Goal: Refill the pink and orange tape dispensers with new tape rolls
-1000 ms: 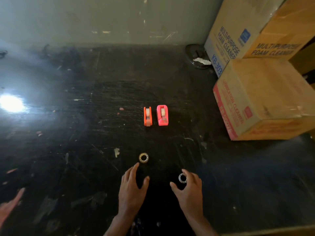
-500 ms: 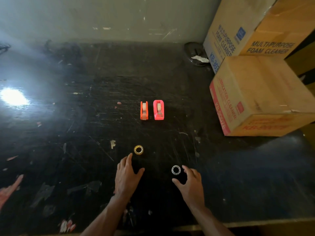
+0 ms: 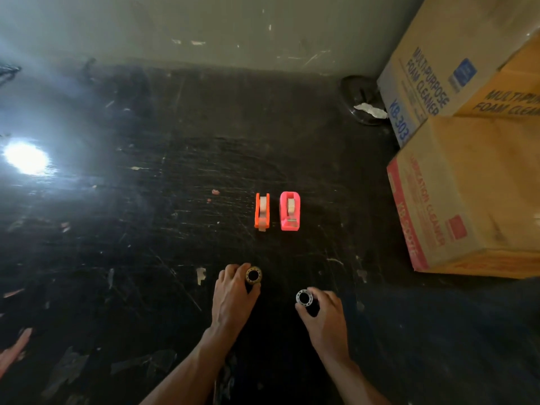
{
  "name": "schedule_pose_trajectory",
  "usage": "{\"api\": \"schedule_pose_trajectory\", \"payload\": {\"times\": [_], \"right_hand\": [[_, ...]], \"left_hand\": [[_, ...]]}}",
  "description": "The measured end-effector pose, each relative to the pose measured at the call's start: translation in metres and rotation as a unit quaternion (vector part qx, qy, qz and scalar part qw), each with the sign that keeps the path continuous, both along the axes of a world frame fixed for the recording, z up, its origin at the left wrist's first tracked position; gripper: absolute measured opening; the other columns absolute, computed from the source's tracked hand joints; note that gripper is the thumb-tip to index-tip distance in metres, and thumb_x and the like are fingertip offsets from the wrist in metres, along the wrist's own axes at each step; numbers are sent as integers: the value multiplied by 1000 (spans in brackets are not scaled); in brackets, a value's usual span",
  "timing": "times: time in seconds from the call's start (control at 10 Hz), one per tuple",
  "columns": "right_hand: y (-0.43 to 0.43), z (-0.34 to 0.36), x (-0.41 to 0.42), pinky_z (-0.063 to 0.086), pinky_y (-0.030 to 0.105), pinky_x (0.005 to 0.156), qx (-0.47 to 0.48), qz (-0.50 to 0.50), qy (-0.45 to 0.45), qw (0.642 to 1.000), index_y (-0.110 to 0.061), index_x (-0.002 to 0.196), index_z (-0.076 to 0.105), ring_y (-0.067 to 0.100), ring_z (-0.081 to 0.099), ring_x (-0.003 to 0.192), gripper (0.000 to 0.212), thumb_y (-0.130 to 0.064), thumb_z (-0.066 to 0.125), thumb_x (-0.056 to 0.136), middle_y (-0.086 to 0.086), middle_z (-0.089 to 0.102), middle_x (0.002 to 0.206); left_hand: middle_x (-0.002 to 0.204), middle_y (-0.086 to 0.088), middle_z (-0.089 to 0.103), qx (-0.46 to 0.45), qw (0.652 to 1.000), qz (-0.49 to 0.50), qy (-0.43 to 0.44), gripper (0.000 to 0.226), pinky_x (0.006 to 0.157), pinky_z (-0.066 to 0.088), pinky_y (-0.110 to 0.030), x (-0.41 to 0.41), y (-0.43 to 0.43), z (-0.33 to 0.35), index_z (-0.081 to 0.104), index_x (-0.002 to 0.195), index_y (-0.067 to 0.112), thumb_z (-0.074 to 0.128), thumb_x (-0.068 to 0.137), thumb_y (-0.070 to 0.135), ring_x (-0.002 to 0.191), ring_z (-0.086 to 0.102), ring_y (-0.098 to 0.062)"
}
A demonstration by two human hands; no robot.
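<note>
Early stage: left hand pinching yellowish roll, right hand pinching white roll, orange dispenser & pink dispenser untouched, refill not started.

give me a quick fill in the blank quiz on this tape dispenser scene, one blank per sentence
1. The orange dispenser stands to the ____ of the pink dispenser.
2. The left hand touches the ____ coloured tape roll.
3. The right hand touches the ____ coloured tape roll.
4. The cardboard boxes are stacked at the table's ____ side.

Missing words: left; gold; white; right
</note>
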State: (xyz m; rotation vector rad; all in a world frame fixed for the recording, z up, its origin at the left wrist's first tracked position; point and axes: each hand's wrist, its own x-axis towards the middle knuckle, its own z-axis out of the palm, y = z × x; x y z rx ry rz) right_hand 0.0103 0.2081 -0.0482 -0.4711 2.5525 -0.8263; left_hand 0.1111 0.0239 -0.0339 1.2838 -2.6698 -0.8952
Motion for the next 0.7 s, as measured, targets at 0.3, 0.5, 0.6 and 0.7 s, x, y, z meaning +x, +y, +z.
{"api": "schedule_pose_trajectory", "payload": {"times": [0.3, 0.5, 0.6, 0.7], "right_hand": [[-86, -6, -45, 41, 18, 91, -5, -5, 28, 1000, -13, 124, 71, 16, 60, 115, 42, -25, 83, 85, 1, 66, 118], [-89, -10, -48, 45, 20, 98, 3, 9, 32, 999, -18, 137, 63, 13, 57, 123, 57, -31, 82, 85, -2, 62, 128], [-80, -10, -46, 48, 28, 108, 23, 8, 20, 1000, -24, 148, 53, 11, 53, 130, 70, -39, 81, 85, -5, 54, 140], [-62, -5, -35, 48, 26, 106, 20, -9, -8, 1000, -26, 149, 50, 9, 53, 125, 72, -37, 81, 85, -8, 52, 132]], "left_hand": [[135, 1, 57, 7, 1000, 10, 5, 53, 104, 44, -28, -45, -26, -12, 54, 140, 25, 71, 92, 37, 122, 54, -14], [138, 1, 54, 16, 1000, 25, 6, 60, 107, 43, -26, -47, -25, -15, 50, 145, 26, 72, 90, 39, 124, 52, -12], [145, 1, 49, 36, 999, 32, 13, 72, 110, 43, -27, -44, -24, -15, 40, 153, 24, 72, 90, 39, 131, 49, -13], [150, 3, 45, 46, 998, 34, -8, 76, 112, 40, -26, -33, -16, -4, 33, 156, 25, 70, 92, 40, 136, 44, -11]]}}
